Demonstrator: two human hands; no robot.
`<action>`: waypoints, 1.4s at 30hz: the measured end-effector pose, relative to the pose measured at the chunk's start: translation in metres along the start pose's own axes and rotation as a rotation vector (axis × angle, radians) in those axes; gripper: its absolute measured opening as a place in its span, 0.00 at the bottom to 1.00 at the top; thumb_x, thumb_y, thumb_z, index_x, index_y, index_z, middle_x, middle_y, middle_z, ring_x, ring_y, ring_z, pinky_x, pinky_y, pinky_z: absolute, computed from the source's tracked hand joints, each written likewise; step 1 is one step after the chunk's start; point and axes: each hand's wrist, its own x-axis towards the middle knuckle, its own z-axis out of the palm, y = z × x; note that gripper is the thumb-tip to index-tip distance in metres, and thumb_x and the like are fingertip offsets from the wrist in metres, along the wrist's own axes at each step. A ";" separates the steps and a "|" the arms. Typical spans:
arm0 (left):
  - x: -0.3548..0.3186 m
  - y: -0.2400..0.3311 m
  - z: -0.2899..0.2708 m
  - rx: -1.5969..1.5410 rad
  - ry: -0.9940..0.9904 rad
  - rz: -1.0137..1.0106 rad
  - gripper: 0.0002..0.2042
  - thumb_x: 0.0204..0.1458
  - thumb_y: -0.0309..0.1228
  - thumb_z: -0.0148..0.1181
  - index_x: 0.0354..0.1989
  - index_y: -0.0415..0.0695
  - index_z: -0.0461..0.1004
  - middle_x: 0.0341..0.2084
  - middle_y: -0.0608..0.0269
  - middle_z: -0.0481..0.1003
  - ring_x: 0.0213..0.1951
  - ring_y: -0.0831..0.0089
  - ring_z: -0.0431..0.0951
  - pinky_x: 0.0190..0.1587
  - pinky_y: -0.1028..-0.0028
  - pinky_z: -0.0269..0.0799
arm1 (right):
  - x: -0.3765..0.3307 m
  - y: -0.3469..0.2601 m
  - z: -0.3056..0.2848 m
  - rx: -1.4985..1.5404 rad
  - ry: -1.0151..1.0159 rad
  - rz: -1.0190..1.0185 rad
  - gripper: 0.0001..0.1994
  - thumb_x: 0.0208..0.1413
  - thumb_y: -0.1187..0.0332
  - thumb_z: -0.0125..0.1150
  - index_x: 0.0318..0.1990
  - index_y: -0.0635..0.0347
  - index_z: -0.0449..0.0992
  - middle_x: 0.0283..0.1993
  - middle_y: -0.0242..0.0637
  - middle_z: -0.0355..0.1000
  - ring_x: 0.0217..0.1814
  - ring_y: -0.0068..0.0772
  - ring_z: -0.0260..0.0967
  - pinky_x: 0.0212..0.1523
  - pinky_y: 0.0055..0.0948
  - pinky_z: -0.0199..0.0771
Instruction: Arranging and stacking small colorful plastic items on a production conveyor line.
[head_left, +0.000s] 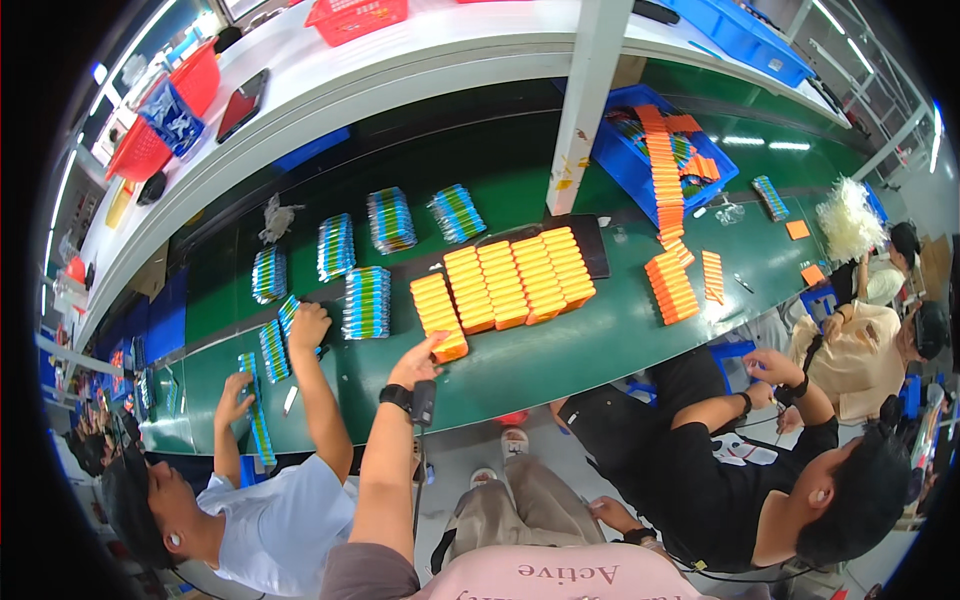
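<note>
My left hand (420, 362), with a black band and small device at the wrist, has its fingers closed on the near end of a stack of orange cylinders (433, 305). This stack lies a little apart from the larger orange stacks (520, 275) side by side on its right. By my right thigh, low and off the table, is my right hand (614, 514), its fingers loosely stretched and nothing visible in it. Left of the orange stacks stand bundles of blue-and-green battery-like cylinders (367, 302), several more of them farther back.
The green table (560, 350) is shared with a person in white (280, 520) at left and one in black (740, 470) at right. A blue crate (625, 165) with orange strips stands behind a white post (585, 110). A white shelf (430, 65) spans the back.
</note>
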 end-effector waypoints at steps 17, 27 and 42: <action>-0.329 -0.246 -0.028 -0.047 -0.023 0.082 0.48 0.44 0.42 0.75 0.65 0.29 0.51 0.59 0.48 0.65 0.62 0.64 0.65 0.66 0.69 0.58 | 0.057 -0.202 0.223 1.021 -1.089 0.315 0.37 0.63 0.34 0.38 0.66 0.54 0.66 0.66 0.38 0.67 0.68 0.38 0.63 0.71 0.43 0.56; -0.542 -0.376 -0.052 -0.048 0.203 0.228 0.50 0.42 0.45 0.75 0.66 0.30 0.50 0.59 0.45 0.64 0.64 0.59 0.63 0.66 0.66 0.56 | -0.059 -0.183 0.340 0.803 -1.697 0.653 0.40 0.62 0.31 0.37 0.66 0.58 0.65 0.63 0.41 0.69 0.64 0.38 0.66 0.68 0.38 0.61; -0.794 -0.701 -0.098 -0.485 0.385 0.241 0.48 0.44 0.47 0.73 0.67 0.30 0.54 0.62 0.47 0.64 0.65 0.62 0.62 0.68 0.65 0.54 | -0.306 -0.069 0.602 -1.076 -1.912 -0.073 0.45 0.59 0.53 0.64 0.75 0.60 0.44 0.67 0.41 0.59 0.68 0.31 0.56 0.68 0.30 0.55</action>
